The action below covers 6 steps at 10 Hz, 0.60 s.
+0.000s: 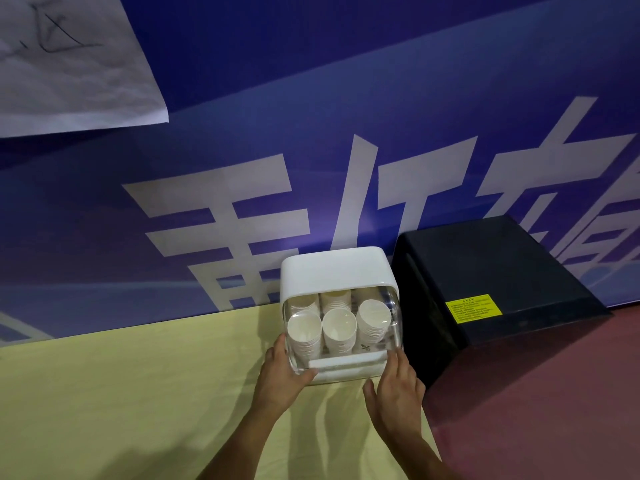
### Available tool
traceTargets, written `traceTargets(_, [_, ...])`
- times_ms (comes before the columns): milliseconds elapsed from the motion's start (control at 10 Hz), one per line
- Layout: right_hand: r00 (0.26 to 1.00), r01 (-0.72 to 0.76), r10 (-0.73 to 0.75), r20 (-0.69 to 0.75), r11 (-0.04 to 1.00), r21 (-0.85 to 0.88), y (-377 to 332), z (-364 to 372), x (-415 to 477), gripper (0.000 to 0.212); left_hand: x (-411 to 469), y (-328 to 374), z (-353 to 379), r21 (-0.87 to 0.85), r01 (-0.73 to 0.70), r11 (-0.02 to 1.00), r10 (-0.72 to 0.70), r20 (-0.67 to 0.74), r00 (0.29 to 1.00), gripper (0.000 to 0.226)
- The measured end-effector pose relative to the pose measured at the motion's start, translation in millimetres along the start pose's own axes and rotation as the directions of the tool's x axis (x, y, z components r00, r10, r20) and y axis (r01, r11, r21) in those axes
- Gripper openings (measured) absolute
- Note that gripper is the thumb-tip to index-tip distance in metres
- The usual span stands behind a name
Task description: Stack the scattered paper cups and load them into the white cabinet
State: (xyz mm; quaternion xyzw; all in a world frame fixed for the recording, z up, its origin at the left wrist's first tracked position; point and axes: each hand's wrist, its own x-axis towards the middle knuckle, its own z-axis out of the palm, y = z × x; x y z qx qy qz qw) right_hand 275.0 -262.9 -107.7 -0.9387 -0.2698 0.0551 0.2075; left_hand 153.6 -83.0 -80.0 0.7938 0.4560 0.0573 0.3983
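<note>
The white cabinet (336,268) stands on a yellow tablecloth against a blue banner wall. Behind its clear front door (389,306) lie several stacks of white paper cups (339,329), mouths facing me. My left hand (282,374) holds the door's lower left corner, thumb on the white bottom bar. My right hand (394,386) rests flat against the door's lower right corner, fingers together. No loose cups show on the table.
A black box (485,289) with a yellow label (473,308) stands directly right of the cabinet on a red cloth (554,410). A white paper sheet (69,64) hangs on the banner at upper left. The yellow cloth (121,393) spreads to the left.
</note>
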Motion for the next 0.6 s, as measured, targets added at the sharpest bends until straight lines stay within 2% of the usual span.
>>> traceTargets(100, [1.000, 0.017, -0.018, -0.013, 1.000, -0.010, 0.3, -3.6, 0.4, 0.077, -3.4, 5.8, -6.1, 0.019, -0.020, 1.000, 0.020, -0.013, 1.000, 0.103])
traceTargets(300, [0.996, 0.077, -0.080, -0.037, 0.995, -0.062, -10.2, -30.7, 31.0, 0.063, -11.0, 28.6, -24.6, 0.026, -0.004, 1.000, 0.006, -0.090, 0.996, 0.100])
traceTargets(500, [0.983, 0.105, -0.084, 0.161, 0.986, -0.133, -6.8, -43.1, 18.7, 0.067, -38.8, 31.2, -32.5, 0.021, -0.046, 0.999, 0.048, -0.071, 0.996, 0.088])
traceTargets(600, [0.974, 0.136, -0.101, 0.202, 0.976, -0.170, -14.7, -47.3, 10.5, 0.067, -51.1, 33.6, -43.5, 0.025, -0.086, 0.996, 0.088, -0.057, 0.995, 0.082])
